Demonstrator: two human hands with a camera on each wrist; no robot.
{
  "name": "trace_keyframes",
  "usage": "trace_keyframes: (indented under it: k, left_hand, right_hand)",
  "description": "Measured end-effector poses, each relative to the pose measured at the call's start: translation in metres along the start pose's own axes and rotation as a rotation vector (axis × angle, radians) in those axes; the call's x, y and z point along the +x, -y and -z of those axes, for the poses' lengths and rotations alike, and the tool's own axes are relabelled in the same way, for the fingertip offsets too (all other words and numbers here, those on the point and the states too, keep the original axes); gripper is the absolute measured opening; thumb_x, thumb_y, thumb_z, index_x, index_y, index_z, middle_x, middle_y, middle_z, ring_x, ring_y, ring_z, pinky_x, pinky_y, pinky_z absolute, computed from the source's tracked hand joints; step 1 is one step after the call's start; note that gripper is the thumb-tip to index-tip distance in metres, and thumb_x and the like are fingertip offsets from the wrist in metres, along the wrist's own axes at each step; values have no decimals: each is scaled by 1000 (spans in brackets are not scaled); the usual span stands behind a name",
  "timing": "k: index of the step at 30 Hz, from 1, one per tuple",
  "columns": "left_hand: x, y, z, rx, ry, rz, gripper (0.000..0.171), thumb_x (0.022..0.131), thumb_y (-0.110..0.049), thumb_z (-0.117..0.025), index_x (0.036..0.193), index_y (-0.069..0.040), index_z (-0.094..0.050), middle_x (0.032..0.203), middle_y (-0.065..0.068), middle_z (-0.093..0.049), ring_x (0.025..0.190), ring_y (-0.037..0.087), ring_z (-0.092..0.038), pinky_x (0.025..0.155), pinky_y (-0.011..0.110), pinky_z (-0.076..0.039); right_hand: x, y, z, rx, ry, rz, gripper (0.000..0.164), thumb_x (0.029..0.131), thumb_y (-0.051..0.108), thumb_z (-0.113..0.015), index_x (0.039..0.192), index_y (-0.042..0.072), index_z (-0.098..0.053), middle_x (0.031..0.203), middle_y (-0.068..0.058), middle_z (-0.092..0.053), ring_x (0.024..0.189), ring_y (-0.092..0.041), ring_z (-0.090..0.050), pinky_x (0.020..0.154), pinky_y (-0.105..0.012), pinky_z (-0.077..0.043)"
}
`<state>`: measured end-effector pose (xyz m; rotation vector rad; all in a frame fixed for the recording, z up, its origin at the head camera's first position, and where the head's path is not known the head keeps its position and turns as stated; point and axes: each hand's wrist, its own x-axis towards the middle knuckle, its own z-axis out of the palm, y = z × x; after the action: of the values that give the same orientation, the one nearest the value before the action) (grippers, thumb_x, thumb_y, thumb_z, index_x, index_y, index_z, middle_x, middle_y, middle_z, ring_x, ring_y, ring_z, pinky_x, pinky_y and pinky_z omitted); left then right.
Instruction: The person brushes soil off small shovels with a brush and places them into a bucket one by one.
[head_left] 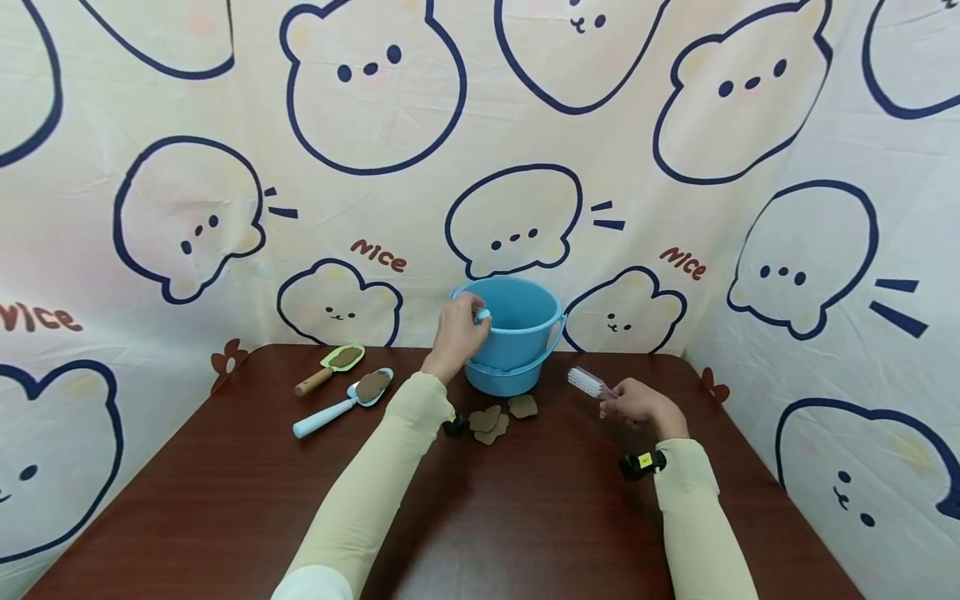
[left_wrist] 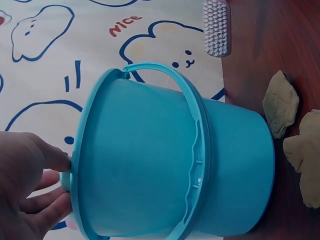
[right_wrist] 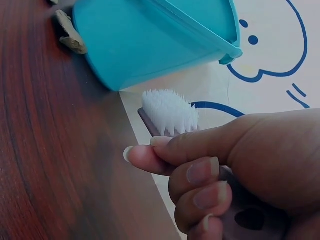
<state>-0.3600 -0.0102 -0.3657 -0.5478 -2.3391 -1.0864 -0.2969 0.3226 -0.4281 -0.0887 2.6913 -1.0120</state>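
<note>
Pale sleeves (head_left: pixel 367 487) sit nearest the head cam, around 5 and 7 o'clock. Blue bucket (head_left: pixel 517 344) stands upright mid-view on the dark surface (head_left: pixel 555 508). Left hand (head_left: pixel 457 333) is at its 9 o'clock, pinching a small light-blue bit (head_left: pixel 482 317) by the rim, can't tell what exactly. Right hand (head_left: pixel 641 404), at 4 o'clock, grips a white-bristled brush (head_left: pixel 590 383). Flat brown lumps (head_left: pixel 491 423) lie just at 6, and a green scoop (head_left: pixel 315 382) plus a blue scoop (head_left: pixel 330 416), both holding brown stuff, are between 8 and 9.

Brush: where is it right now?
In the head view, the white-bristled brush is right of the blue bucket, held in the right hand.
</note>
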Motion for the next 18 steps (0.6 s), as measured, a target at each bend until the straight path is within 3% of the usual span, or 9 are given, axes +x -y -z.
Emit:
trace_keyframes:
  k: [9, 18]
  left_hand:
    - [-5, 1, -1, 24, 3, -36, 22, 96, -6, -67, 112, 7, -69, 111, 21, -70, 101, 31, -67, 90, 43, -57]
    - [-26, 16, 3, -75, -151, -20, 20, 94, -2, -66, 112, 6, -69, 112, 21, -67, 103, 33, -65, 93, 46, -56]
  right_hand:
    - [5, -3, -3, -18, -25, 4, 25, 103, 16, -57, 94, 0, -74, 61, 2, -44, 48, -11, -39, 48, -26, -36]
    - [8, -2, -3, -56, -51, 8, 28, 105, 19, -52, 95, 0, -71, 59, 2, -42, 48, -11, -38, 47, -26, -33]
